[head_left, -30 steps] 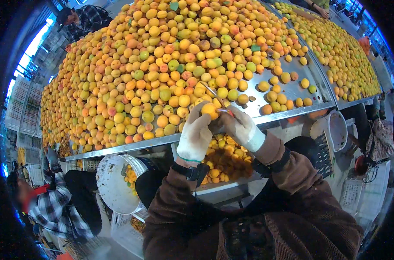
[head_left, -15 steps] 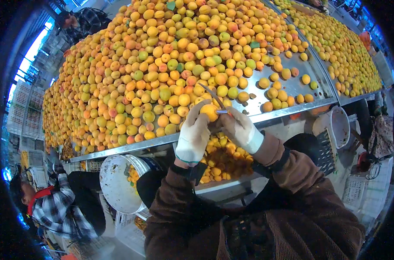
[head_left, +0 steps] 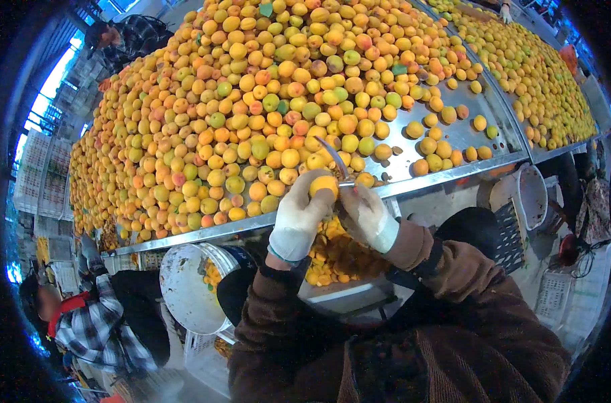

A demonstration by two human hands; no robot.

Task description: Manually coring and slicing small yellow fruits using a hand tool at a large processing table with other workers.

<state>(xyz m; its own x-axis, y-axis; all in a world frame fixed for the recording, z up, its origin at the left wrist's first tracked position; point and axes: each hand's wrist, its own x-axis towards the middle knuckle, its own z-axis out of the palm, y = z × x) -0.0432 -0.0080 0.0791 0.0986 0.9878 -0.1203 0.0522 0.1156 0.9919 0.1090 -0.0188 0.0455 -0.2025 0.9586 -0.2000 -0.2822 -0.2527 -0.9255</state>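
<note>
My left hand (head_left: 298,218), in a pale work glove, is closed around a yellow-orange apricot (head_left: 323,185). In my right hand (head_left: 368,215), also gloved, is a small knife (head_left: 333,156) with a thin curved blade pointing up and away. The base of the blade is right beside the apricot; whether it cuts into the flesh I cannot tell. Both hands are close together over a container of cut apricots (head_left: 333,258), just in front of the metal table's edge (head_left: 251,226). A large heap of whole apricots (head_left: 251,114) lies beyond.
A white bucket (head_left: 192,285) with some apricot pieces stands left of my lap. Another bucket (head_left: 530,195) and a perforated dark crate (head_left: 510,235) are at the right. One person (head_left: 104,322) sits to my left; another (head_left: 127,40) is at the far left.
Both hands have come slightly lower, and the knife and apricot with them. The whole view has shifted a little. At the far right, another person's gloved hand now shows over the fruit.
</note>
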